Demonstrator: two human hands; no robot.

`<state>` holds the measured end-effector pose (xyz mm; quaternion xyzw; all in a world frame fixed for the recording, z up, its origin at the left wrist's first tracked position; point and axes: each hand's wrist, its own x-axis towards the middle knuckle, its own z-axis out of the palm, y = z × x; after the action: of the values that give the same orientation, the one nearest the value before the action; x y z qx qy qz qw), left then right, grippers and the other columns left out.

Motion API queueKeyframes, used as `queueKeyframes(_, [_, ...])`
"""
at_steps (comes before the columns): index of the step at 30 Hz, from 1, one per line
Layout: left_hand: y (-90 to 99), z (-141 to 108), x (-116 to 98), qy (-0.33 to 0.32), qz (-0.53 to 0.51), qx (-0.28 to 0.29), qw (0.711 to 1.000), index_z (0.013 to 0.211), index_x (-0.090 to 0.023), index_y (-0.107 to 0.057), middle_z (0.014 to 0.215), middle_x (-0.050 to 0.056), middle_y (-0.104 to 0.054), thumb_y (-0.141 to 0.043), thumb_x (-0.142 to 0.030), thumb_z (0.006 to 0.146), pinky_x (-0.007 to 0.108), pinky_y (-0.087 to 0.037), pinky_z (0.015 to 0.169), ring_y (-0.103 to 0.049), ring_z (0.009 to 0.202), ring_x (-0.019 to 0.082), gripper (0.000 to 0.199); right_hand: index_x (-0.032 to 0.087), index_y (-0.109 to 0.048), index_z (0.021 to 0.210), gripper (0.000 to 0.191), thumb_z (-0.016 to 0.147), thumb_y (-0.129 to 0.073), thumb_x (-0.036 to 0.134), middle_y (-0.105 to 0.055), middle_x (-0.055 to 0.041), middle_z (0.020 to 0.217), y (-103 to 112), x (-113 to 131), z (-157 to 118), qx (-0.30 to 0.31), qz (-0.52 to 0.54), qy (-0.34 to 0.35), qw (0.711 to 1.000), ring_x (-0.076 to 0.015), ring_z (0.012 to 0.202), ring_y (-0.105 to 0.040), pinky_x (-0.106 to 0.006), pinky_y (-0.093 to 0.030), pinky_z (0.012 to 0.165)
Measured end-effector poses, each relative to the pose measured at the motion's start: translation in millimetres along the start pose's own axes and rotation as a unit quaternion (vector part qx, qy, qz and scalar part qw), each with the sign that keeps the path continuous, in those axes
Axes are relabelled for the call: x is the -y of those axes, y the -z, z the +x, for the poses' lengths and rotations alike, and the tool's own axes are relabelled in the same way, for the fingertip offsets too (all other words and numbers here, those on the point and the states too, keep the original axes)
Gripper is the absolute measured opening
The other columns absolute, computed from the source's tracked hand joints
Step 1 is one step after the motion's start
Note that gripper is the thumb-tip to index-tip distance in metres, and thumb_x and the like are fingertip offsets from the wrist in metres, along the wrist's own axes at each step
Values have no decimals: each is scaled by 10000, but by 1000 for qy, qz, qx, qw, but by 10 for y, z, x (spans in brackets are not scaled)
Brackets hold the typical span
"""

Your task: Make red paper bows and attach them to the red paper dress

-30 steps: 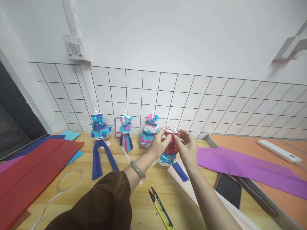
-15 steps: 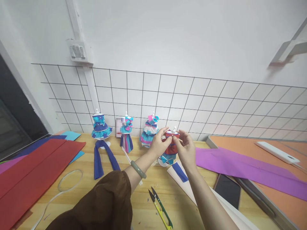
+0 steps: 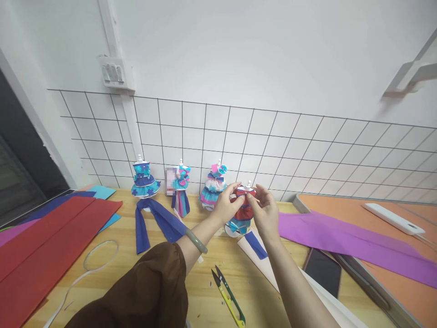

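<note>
A miniature dress form (image 3: 249, 185) with a white neck knob stands on a round white base. It wears a red paper dress (image 3: 244, 212) with a blue lower tier and a light-blue pleated bow (image 3: 238, 228). My left hand (image 3: 228, 204) grips the upper left of the red bodice, thumb on its front. My right hand (image 3: 266, 208) holds the other side, its thumb close to the left one at the top edge. The fingers behind the bodice are partly hidden. Below lies a white sheet (image 3: 264, 269) with a dark-blue paper piece (image 3: 256, 245) on it.
Three other dressed forms stand left: a blue one (image 3: 145, 180), a striped one (image 3: 182, 184), a tiered one (image 3: 213, 189). Yellow-green thread snips (image 3: 229, 298) lie in front. Around are red paper (image 3: 51, 237), purple paper (image 3: 341, 234), white cord (image 3: 73, 284) and a phone (image 3: 322, 271).
The dark-blue strip at left has shifted; its right end now rises toward my left forearm and bracelet. Both hands stay at the red bodice, almost unmoved. The view has shifted slightly.
</note>
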<state>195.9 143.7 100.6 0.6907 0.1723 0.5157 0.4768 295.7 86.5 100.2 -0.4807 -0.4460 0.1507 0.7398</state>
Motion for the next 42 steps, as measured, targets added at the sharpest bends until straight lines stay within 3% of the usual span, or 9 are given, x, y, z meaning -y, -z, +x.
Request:
queueKeyframes(20, [-11, 33, 19, 13, -20, -9, 1000, 1152, -160, -489, 1145, 114, -562, -534, -222, 773, 338, -424, 891, -522, 1062, 204, 386, 193, -525, 1104, 410, 720, -616, 304, -562, -118, 1137, 9, 66, -51, 11, 26, -14, 1000, -216, 981, -566, -380, -462, 826])
queueKeyframes(29, [-17, 86, -30, 54, -51, -9, 997, 1101, -132, -522, 1025, 116, -618, -550, -199, 748, 339, -440, 855, -568, 974, 203, 360, 194, -528, 1109, 425, 709, -632, 294, -542, -119, 1176, 4, 63, -52, 10, 35, -21, 999, -219, 1005, -555, -398, -451, 848])
queueKeyframes(35, [-16, 48, -16, 53, -79, -3, 995, 1114, -139, -516, 1028, 117, -619, -570, -256, 751, 337, -440, 850, -574, 962, 201, 386, 201, -543, 1130, 438, 713, -632, 301, -550, -98, 1193, 45, 42, -57, 1, 51, -42, 998, -226, 1102, -497, -416, -386, 933])
queueKeyframes(42, [18, 19, -87, 80, -100, -16, 992, 1098, -141, -530, 1053, 107, -608, -503, -356, 801, 319, -443, 831, -581, 932, 184, 368, 192, -570, 1107, 433, 709, -627, 353, -582, -95, 1158, 77, 16, -61, -24, 83, -78, 993, -244, 1073, -525, -436, -408, 908])
